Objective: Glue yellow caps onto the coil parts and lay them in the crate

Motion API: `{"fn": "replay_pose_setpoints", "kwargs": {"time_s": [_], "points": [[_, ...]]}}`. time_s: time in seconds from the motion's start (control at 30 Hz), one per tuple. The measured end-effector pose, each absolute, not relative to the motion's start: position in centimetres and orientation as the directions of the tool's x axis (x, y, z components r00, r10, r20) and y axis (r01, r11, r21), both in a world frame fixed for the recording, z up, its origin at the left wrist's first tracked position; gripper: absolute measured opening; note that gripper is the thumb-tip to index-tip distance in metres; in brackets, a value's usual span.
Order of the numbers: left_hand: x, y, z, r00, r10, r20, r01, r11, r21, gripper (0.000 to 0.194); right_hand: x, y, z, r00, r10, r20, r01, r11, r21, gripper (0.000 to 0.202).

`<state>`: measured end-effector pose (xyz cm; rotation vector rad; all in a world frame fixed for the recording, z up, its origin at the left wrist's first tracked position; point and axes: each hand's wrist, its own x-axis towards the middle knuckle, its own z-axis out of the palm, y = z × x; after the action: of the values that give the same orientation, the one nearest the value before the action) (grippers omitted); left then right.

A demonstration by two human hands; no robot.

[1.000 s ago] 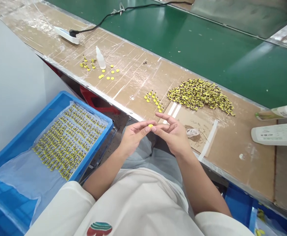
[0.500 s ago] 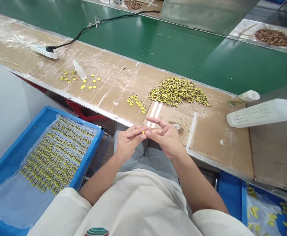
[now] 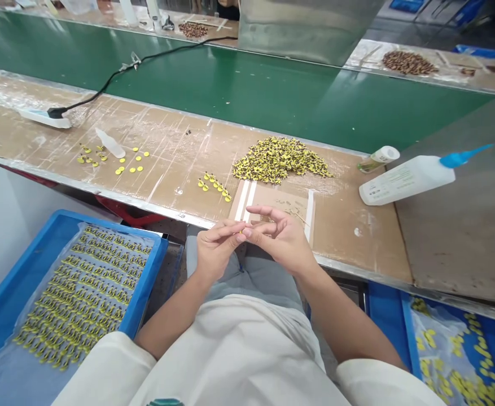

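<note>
My left hand and my right hand meet over my lap at the bench's front edge. Their thumbs and fingertips are pinched together around a small yellow piece, mostly covered by the fingers. My right index finger sticks out above the pinch. Just beyond the hands, several small yellow-and-black figures on round yellow bases stand in short rows. Behind them lies a heap of small yellow-and-black pieces. A cardboard piece with white tape strips lies under the heap's near side.
Left on the bench are a small white bottle, loose yellow discs and a power strip. A large glue bottle leans at right. Blue trays flank my lap, the left filled with rows of figures. A green belt runs behind.
My head view has turned somewhat to the right and up, so the bench items appear shifted left. Both hands keep their pinch, and less of the yellow piece shows.
</note>
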<state>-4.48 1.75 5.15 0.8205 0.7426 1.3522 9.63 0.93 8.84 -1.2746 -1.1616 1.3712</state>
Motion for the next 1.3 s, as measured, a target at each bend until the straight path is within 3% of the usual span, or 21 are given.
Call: {"fn": "replay_pose_setpoints", "kwargs": {"time_s": [0.07, 0.17, 0.23, 0.3, 0.43, 0.57, 1.0, 1.3], "points": [[-4.6, 2.0, 5.2, 0.085, 0.995, -0.050, -0.548, 0.088, 0.832, 0.017, 10.1, 1.2, 8.9, -0.068, 0.984, -0.163, 0.056, -0.159, -0.986, 0.056], [-5.1, 2.6, 5.1, 0.092, 0.984, -0.153, -0.616, 0.177, 0.768, 0.019, 12.4, 2.8, 8.4, 0.033, 0.993, -0.117, 0.313, -0.122, -0.942, 0.043], [-5.7, 3.0, 5.0, 0.093, 0.973, -0.211, -0.661, 0.218, 0.718, 0.021, 14.8, 4.9, 7.3, 0.232, 0.972, 0.028, 0.542, -0.106, -0.834, 0.032], [-6.3, 3.3, 4.7, 0.079, 0.963, -0.258, -0.683, 0.241, 0.690, 0.021, 17.4, 7.5, 5.9, 0.282, 0.952, 0.118, 0.715, -0.126, -0.687, 0.029], [-7.2, 3.5, 4.2, 0.038, 0.945, -0.323, -0.670, 0.264, 0.694, 0.022, 20.4, 11.9, 3.2, 0.251, 0.964, 0.090, 0.850, -0.176, -0.496, 0.026], [-7.4, 3.4, 3.7, 0.001, 0.944, -0.329, -0.677, 0.243, 0.694, 0.021, 20.5, 14.0, 2.1, 0.289, 0.957, 0.041, 0.885, -0.250, -0.393, 0.031], [-7.6, 3.3, 3.0, 0.028, 0.940, -0.340, -0.670, 0.270, 0.691, 0.027, 21.8, 14.9, 0.0, 0.321, 0.943, 0.086, 0.740, -0.193, -0.644, 0.029], [-7.9, 3.3, 2.9, 0.060, 0.932, -0.357, -0.687, 0.298, 0.663, 0.024, 22.6, 15.1, 0.2, 0.213, 0.976, 0.055, 0.635, -0.095, -0.767, 0.032]]}}
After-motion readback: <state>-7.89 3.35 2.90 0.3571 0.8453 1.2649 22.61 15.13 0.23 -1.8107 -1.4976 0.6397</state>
